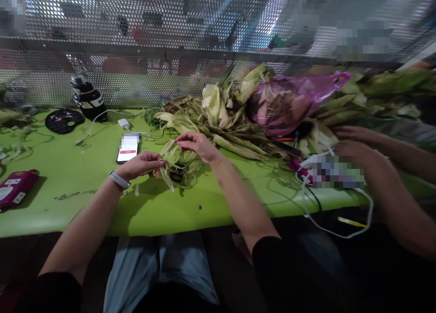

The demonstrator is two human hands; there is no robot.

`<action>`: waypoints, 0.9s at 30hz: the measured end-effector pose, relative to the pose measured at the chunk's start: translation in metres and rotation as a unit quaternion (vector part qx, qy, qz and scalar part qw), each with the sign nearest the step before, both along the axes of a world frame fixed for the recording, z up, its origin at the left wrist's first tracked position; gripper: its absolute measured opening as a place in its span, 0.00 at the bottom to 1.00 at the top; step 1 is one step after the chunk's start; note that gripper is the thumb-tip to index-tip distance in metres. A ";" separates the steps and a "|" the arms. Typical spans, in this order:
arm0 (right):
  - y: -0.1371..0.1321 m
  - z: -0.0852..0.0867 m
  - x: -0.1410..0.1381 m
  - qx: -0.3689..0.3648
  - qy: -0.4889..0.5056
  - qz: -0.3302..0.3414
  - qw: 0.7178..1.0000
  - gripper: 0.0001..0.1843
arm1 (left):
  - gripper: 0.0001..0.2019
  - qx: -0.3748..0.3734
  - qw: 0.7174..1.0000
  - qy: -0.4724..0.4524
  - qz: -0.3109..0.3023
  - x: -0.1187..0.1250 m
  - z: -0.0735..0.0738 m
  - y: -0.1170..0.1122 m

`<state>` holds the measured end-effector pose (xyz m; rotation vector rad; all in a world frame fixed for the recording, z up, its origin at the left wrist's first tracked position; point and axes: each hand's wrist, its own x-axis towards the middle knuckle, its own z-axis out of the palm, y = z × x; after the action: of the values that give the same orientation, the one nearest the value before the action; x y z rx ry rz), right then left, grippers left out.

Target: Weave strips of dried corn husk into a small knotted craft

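Observation:
Strips of pale green corn husk (167, 156) stretch between my two hands, just above the green table (146, 220). My left hand (146, 163), with a watch on its wrist, pinches the lower left part of the strips. At their upper end, my right hand (195, 146) has its thumb and fingertips closed on the husk. Beneath and between the hands lies a loose tangle of thin husk shreds (190, 179), partly covering a small dark object that I cannot make out. Behind my right hand rises a pile of corn husks (218, 108).
A lit phone (128, 150), a white charger (124, 123), a dark bottle (87, 97) and a black flat item (64, 121) lie left. A magenta device (18, 189) sits far left. A pink plastic bag (282, 101) stands right, near another person's hands (354, 147). Perforated metal (136, 77) borders the back.

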<state>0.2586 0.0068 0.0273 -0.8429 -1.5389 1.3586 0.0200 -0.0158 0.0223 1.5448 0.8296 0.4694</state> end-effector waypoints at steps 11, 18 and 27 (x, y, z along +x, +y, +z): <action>0.000 0.001 0.001 -0.003 0.023 -0.056 0.998 0.13 | 0.16 0.006 1.000 0.015 0.010 0.003 -0.006 0.002; 0.010 -0.012 -0.002 0.033 -0.014 -0.130 0.991 0.13 | 0.17 0.017 0.998 0.001 0.062 0.007 -0.008 0.001; 0.018 -0.024 -0.001 0.112 -0.073 -0.171 0.976 0.12 | 0.17 0.013 0.997 -0.031 0.074 0.009 -0.010 0.001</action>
<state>0.2572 0.0251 0.0037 -1.0265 -1.5381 0.8748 0.0294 -0.0147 0.0128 1.4911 0.8954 0.6351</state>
